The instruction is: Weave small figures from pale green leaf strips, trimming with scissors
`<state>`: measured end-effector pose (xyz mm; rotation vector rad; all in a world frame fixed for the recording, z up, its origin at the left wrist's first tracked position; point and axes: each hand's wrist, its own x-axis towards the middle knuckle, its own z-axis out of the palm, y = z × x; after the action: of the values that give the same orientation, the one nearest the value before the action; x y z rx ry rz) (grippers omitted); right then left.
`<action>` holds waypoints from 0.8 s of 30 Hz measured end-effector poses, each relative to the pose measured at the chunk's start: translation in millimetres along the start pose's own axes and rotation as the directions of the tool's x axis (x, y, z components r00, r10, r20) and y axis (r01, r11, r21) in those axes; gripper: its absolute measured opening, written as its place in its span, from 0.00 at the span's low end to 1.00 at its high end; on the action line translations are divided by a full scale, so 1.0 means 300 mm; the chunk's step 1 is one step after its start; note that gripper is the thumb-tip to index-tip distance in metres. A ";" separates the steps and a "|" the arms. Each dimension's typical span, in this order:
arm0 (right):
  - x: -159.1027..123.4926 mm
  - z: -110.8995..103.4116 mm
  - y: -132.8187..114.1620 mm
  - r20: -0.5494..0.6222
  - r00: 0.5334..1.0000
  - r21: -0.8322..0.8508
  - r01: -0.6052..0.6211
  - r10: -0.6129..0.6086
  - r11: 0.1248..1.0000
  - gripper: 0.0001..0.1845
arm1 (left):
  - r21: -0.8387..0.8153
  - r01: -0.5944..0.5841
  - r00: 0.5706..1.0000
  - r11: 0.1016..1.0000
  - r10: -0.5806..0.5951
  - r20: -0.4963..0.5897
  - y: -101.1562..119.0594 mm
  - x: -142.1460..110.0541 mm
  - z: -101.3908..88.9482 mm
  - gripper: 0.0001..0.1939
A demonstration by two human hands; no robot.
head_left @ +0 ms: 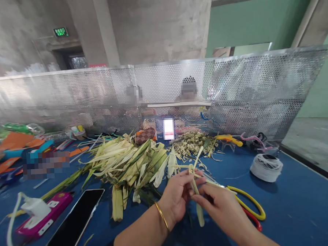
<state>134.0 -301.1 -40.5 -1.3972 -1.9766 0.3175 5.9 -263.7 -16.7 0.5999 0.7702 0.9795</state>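
My left hand (181,192), with a gold bangle at the wrist, pinches a folded strip of corn husk (199,209) near its knotted or looped top. The fingers of my right hand (216,199) close on the same strip from the other side, lower down. One end of the strip sticks up above the fingers and a wider end hangs below them. Scissors (252,202) with yellow and red handles lie just behind and right of my right hand. Left of my hands spreads a large heap of corn husks (124,161).
A roll of white string (266,167) stands at right, near a yellow-orange tool (229,139). Husk scraps (194,143) lie behind my hands. A phone (73,223) and a magenta power strip (45,213) lie at left. A perforated metal screen (96,93) crosses the back, with people behind it.
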 end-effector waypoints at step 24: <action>0.033 -0.143 0.095 0.066 0.995 -0.273 0.093 -0.078 0.958 0.11 | 0.369 -0.142 0.983 0.918 0.175 -0.057 -0.003 -0.004 -0.001 0.11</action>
<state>181.1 -288.9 -21.0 -1.4795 -2.1835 0.0404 5.8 -265.2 -17.3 0.9581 1.0062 1.0245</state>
